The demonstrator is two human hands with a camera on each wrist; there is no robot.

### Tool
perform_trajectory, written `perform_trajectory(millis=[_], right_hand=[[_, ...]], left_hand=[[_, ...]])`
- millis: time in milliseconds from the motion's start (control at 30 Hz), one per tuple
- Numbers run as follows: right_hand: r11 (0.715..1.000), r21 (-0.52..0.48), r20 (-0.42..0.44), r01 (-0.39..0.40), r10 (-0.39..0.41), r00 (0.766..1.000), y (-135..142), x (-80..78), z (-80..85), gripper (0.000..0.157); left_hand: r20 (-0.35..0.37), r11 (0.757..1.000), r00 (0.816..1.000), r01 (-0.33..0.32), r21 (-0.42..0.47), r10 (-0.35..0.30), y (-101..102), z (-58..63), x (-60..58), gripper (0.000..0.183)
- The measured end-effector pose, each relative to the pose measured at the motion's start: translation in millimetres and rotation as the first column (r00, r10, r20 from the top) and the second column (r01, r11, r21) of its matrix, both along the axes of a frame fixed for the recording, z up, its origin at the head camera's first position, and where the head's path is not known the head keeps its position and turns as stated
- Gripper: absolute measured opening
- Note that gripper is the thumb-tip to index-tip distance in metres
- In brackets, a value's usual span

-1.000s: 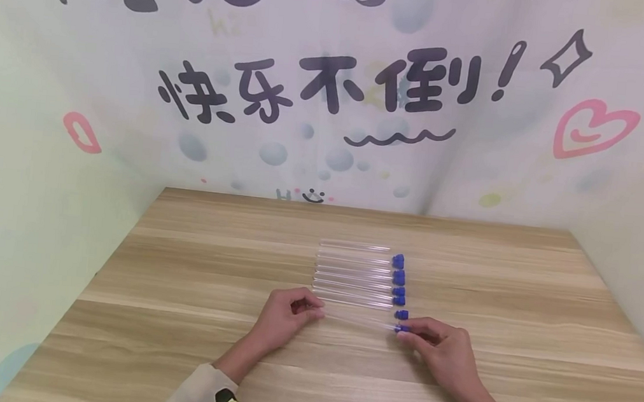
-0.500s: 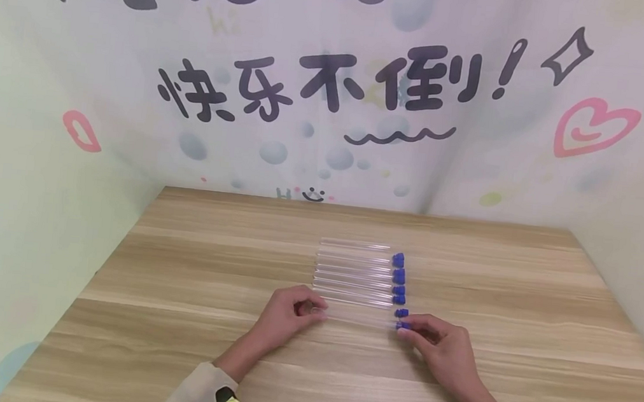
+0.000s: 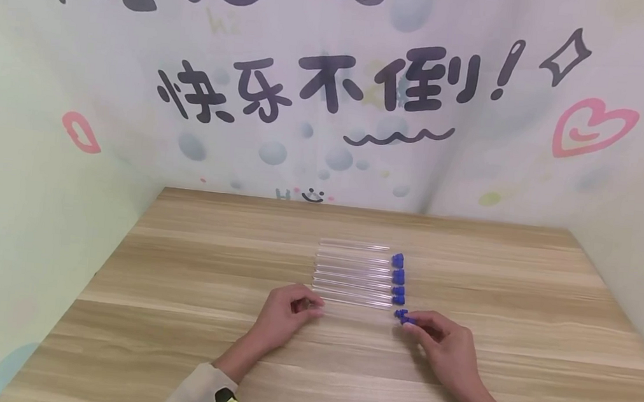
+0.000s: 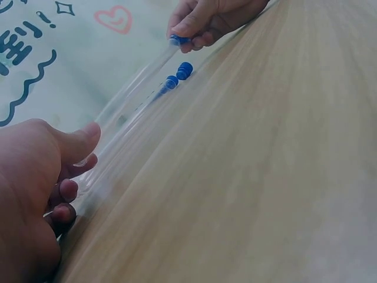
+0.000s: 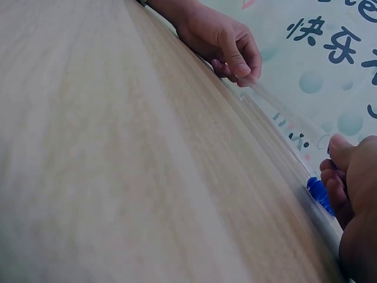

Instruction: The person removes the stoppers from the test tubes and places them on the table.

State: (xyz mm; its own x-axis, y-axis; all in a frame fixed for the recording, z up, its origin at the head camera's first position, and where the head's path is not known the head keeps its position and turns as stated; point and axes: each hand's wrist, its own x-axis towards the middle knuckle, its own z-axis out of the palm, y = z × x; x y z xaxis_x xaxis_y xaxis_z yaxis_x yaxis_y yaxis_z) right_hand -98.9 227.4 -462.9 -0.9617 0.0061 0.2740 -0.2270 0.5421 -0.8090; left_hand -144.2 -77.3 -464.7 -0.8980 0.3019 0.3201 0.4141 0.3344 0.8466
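My left hand [image 3: 285, 313] pinches one end of a clear test tube [image 3: 355, 314] between thumb and fingers. At the tube's other end, my right hand [image 3: 447, 352] pinches a blue stopper [image 4: 179, 40]. The left wrist view has this stopper at the tube's mouth; how far in it sits, I cannot tell. Both hands hold the tube above the table, as both wrist views make plain. In the right wrist view the thumb and fingers mostly hide the held stopper. Behind the held tube, several clear test tubes [image 3: 352, 274] lie side by side.
Several loose blue stoppers [image 3: 398, 276] lie in a line at the right ends of the lying tubes. One loose stopper [image 3: 401, 313] is very close to my right fingertips. The wooden table [image 3: 174, 316] meets a printed cloth backdrop [image 3: 257, 157] at its far edge.
My right hand has shifted slightly away from me and to the right with the stopper. The held tube has come closer to the row and lies straighter across. My left hand has barely moved.
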Motion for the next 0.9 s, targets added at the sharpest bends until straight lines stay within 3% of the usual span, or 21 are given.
perform_trajectory(millis=[300,600,900], right_hand=[[0.999,-0.024,-0.113,-0.031,0.028,0.993,0.3,-2.6,-1.8,0.022],[0.999,0.054,-0.035,-0.006,0.008,0.999,1.2,-3.7,-4.0,0.021],[0.995,0.102,-0.064,-0.017,0.024,0.998,1.4,-5.0,-3.8,0.023]], left_hand=[[0.018,1.000,0.999,-0.027,0.004,0.027,-1.0,-1.3,-0.5,0.012],[0.024,0.998,0.998,-0.052,-0.022,0.053,-0.5,-1.1,-1.0,0.012],[0.008,0.997,0.999,-0.052,-0.048,0.053,-0.1,-2.1,-2.5,0.013]])
